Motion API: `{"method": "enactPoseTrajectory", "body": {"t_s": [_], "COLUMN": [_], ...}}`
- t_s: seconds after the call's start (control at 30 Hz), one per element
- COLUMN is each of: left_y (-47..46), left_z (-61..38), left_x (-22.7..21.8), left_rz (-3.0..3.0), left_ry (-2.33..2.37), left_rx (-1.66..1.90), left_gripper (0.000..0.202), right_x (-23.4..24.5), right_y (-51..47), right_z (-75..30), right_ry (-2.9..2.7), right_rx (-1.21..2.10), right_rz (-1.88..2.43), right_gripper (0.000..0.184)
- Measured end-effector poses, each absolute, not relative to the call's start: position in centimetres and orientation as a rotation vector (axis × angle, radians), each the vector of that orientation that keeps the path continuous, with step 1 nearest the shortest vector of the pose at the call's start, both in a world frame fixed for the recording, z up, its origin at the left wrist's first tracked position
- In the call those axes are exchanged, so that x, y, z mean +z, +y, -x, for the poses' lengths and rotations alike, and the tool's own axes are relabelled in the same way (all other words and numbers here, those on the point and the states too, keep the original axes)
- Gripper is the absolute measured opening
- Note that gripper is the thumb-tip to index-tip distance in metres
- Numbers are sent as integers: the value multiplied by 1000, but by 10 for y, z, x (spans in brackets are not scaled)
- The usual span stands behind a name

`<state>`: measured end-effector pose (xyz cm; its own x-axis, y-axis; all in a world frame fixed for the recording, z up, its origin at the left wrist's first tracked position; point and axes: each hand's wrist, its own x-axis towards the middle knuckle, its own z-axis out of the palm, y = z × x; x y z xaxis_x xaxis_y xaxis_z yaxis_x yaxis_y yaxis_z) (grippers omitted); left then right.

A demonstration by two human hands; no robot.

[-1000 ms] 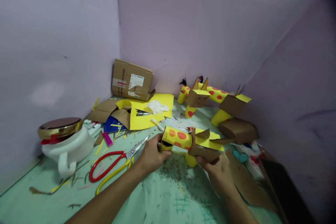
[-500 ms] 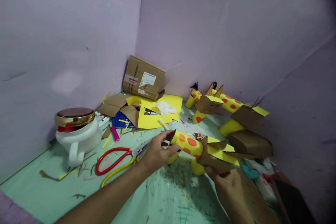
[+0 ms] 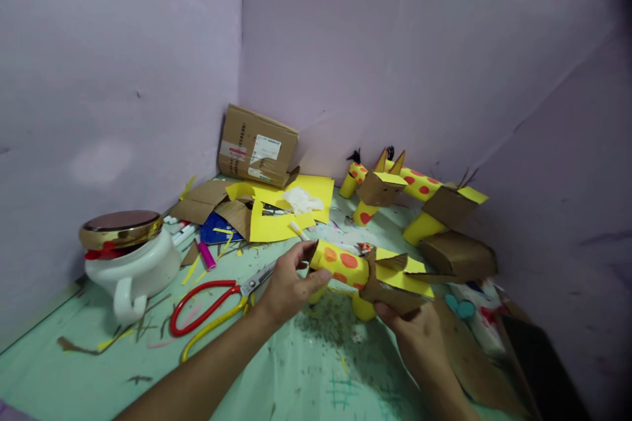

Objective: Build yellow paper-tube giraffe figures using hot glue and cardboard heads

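Between my hands is a toy animal made of yellow paper rolls with orange-red spots (image 3: 345,264) and cardboard. My left hand (image 3: 295,279) grips the rear end of its spotted roll, thumb in front. At the cardboard end with yellow flaps (image 3: 402,283), my right hand (image 3: 413,335) holds the piece from below; its thumb shows and most fingers are hidden. Short yellow rolls (image 3: 364,306) sit under the body. Left of my left hand lie scissors (image 3: 241,296) with one red and one yellow handle.
Two similar spotted animals stand at the back right, one with a cardboard head (image 3: 382,189). A white cup (image 3: 133,270) with a gold-rimmed lid is at left. A cardboard box (image 3: 257,148) leans against the wall behind yellow paper (image 3: 276,227). A magenta marker cap (image 3: 207,255) and scraps lie about.
The whole view has shifted, so most things appear further left. My hands keep the same hold on the spotted toy animal, and the scissors stay lying on the table.
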<state>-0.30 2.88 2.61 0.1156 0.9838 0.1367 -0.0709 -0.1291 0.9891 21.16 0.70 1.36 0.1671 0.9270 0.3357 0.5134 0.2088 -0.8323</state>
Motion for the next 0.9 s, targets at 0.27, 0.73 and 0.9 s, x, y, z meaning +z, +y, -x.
{"method": "enactPoseTrajectory", "body": {"t_s": [0.27, 0.73, 0.9], "left_y": [28, 37, 38], "left_z": [4, 10, 11], "left_x": [32, 22, 18], "left_rz": [-1289, -1376, -1416], "left_ry": [986, 1105, 1097], "left_rx": [1233, 863, 910], "left_gripper": [57, 51, 46], "right_x": [10, 6, 4], "right_y": [9, 12, 10], "right_z": [-216, -223, -230], "right_ry": [-1404, -1437, -1433], "right_rx": [624, 446, 478], "right_rz": [1467, 1589, 1640], "right_gripper": [17, 41, 38]}}
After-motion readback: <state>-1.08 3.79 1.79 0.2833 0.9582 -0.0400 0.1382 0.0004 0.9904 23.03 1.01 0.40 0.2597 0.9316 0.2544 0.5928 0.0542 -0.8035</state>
